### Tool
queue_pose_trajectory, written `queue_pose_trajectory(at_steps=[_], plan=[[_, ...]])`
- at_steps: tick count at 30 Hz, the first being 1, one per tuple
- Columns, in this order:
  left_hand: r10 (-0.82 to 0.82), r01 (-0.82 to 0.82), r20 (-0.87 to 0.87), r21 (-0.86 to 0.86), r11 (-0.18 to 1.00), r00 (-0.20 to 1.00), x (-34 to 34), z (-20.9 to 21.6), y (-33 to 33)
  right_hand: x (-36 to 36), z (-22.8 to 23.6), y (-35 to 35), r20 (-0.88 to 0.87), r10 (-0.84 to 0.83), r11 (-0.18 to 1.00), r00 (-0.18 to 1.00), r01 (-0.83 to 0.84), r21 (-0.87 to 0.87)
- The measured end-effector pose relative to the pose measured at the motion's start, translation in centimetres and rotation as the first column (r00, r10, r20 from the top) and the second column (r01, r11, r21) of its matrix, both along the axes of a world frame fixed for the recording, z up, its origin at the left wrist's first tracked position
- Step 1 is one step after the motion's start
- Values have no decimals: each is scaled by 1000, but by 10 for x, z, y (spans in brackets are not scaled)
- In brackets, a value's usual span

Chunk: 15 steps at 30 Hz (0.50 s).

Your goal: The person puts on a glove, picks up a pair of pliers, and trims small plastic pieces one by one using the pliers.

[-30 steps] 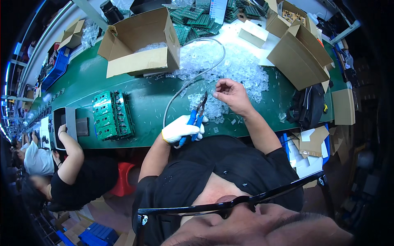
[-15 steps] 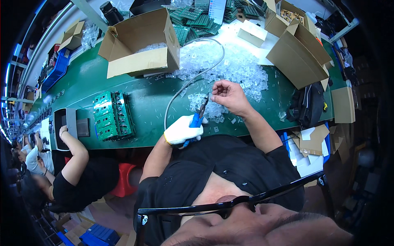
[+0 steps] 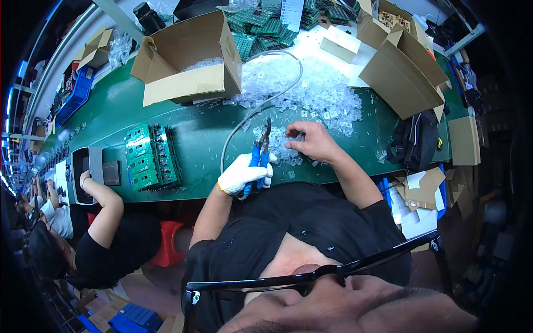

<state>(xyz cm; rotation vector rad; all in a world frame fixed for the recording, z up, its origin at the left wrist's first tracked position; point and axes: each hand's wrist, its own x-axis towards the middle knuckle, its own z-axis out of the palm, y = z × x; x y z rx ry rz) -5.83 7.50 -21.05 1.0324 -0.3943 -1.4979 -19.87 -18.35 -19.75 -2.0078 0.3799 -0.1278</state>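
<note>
My left hand (image 3: 245,174), in a white glove, grips blue-handled pliers (image 3: 259,156) whose dark jaws point away from me and look parted. Bare, my right hand (image 3: 312,140) is just right of the jaws, thumb and fingers brought together in a pinch. Whatever may be between those fingertips is too small to make out. Beneath it lies a small heap of clear plastic pieces (image 3: 277,150), and a much bigger pile of clear plastic pieces (image 3: 311,89) spreads out behind. Passing left of the pliers, a grey cable (image 3: 236,128) loops over the big pile.
A stack of green circuit boards (image 3: 149,158) stands on the green table (image 3: 205,136) to the left. Behind are an open cardboard box (image 3: 186,91) and more circuit boards (image 3: 261,28). A tilted carton (image 3: 402,75) and a black bag (image 3: 421,141) are at right. A co-worker's arm (image 3: 105,205) reaches in at left.
The pliers' jaws have moved away from my right fingertips and spread apart, with the pliers turned more upright. My right hand has dropped toward the small heap.
</note>
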Motion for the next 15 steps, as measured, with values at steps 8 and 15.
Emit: queue_pose_trajectory(at_steps=[8, 15], plan=[[-19, 19, 1, 28, 999, 1000, 0, -3, -2, 50, -33, -24, 282, 11, 833, 959, 147, -533], [-17, 17, 17, 4, 1000, 1000, -1, -2, 0, 64, -37, -31, 242, 32, 801, 970, 120, -587]])
